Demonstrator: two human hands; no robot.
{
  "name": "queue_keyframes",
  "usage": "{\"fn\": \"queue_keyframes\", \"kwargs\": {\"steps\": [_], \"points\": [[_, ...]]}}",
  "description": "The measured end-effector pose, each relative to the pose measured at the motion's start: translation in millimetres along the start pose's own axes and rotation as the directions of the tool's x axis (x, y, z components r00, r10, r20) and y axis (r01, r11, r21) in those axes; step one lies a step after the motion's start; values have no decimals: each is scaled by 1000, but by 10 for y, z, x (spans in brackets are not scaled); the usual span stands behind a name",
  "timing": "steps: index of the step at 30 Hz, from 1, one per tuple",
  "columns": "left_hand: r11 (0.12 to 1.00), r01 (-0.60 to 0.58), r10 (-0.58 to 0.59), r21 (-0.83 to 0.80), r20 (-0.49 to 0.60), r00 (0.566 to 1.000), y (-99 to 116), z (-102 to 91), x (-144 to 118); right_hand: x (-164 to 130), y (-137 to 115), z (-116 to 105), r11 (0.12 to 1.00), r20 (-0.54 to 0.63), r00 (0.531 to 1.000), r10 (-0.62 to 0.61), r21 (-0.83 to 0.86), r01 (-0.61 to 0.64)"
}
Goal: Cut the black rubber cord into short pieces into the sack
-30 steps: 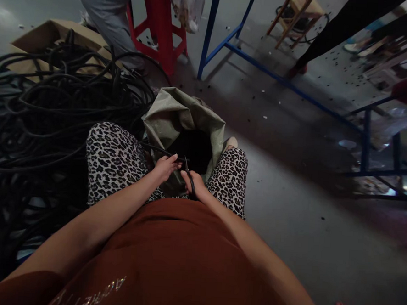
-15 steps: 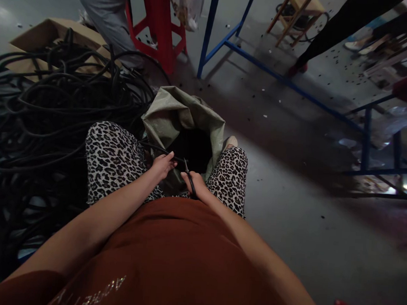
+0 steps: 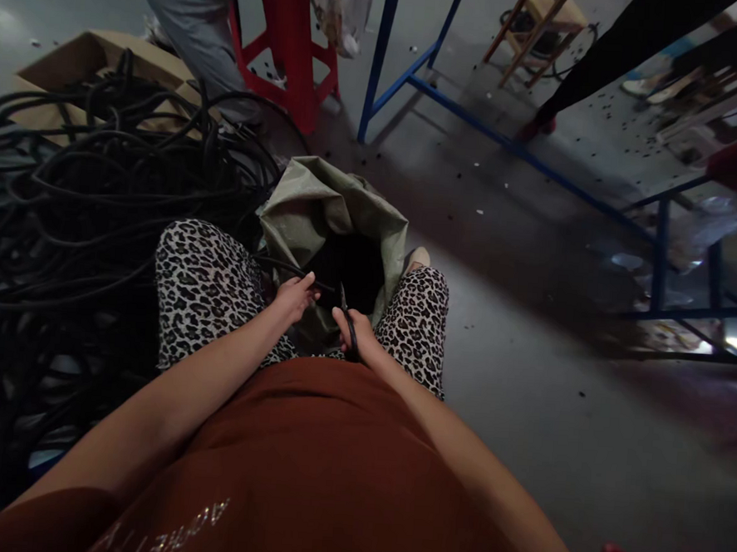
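A green-grey sack (image 3: 322, 211) is stood open on the floor between the person's knees, and everything here is placed by it. Just in front of the sack's dark mouth, a thin black cable (image 3: 285, 267) is pinched in the closed fingers of the left hand (image 3: 294, 296). The cable is led in from the left side of the sack, across the leopard-print trouser leg (image 3: 208, 291). Just to the right of that hand, a pair of black scissors (image 3: 346, 325) is gripped by the right hand (image 3: 353, 332), with the fingers curled round the handles. The blades are pointed up toward the sack's mouth, close to the cable end. Whether the blades are touching the cable cannot be told.

To the left of the sack, a big tangled heap of black cables (image 3: 98, 209) is spread over the floor. A brown cardboard box (image 3: 88, 59) is seen behind the heap. Beyond the sack, a red stool (image 3: 295, 47) is stood, and another person's grey trouser leg (image 3: 196, 24) is seen next to it. To the right of the stool, a blue metal frame (image 3: 478, 124) is stretched across the floor, well apart from the sack. A wooden stool (image 3: 537, 24) is seen far behind the frame.
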State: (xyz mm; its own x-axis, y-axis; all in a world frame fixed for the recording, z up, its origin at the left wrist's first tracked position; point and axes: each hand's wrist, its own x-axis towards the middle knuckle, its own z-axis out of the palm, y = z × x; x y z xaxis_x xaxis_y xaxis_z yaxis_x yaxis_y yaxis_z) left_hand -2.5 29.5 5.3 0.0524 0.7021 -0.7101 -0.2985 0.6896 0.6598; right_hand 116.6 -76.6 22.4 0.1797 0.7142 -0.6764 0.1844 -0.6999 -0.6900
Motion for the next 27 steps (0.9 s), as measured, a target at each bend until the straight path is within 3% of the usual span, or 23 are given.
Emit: {"fn": "queue_keyframes", "kwargs": {"steps": [6, 14, 27], "points": [[1000, -13, 13, -27, 6, 1000, 27, 7, 2, 2, 38, 24, 998, 112, 992, -60, -21, 63], [998, -21, 22, -52, 6, 1000, 15, 29, -27, 55, 43, 31, 991, 127, 990, -59, -113, 74], [1000, 14, -14, -2, 27, 1000, -47, 61, -93, 69, 31, 46, 996, 109, 993, -48, -73, 56]]}}
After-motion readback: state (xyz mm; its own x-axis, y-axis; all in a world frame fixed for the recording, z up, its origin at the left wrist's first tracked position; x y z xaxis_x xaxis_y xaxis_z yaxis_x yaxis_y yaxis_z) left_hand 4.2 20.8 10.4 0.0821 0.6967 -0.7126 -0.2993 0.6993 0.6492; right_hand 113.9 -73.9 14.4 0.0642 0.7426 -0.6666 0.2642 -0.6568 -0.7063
